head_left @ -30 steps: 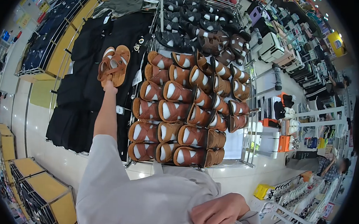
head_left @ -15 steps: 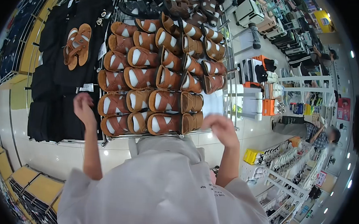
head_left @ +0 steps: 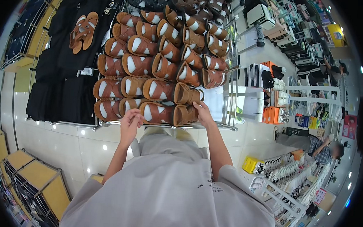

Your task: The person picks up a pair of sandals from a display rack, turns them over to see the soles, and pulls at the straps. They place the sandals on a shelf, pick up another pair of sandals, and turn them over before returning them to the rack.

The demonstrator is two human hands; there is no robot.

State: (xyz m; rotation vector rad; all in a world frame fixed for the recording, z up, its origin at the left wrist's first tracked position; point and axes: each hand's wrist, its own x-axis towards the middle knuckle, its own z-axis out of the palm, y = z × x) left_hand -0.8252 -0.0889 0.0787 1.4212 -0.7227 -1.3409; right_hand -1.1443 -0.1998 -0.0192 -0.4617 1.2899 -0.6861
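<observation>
Rows of brown sandals with white paper stuffing lie on a metal display rack (head_left: 164, 127). My right hand (head_left: 203, 113) is at the front right of the rows, its fingers closed on the edge of a tan-brown sandal (head_left: 184, 115). My left hand (head_left: 132, 120) hovers at the front edge, beside a reddish-brown sandal (head_left: 155, 113); its fingers are curled together, and whether anything is in them is too small to tell.
Folded black clothes (head_left: 63, 101) lie left of the sandals, with a brown sandal pair (head_left: 84, 32) on top. Dark sandals (head_left: 187, 3) fill the far end. Shoe shelves and a person (head_left: 323, 147) are at the right.
My left hand has moved right to the front of the sandals. My right hand has moved left and taken hold of a sandal's edge. The rack appears slightly shifted in view.
</observation>
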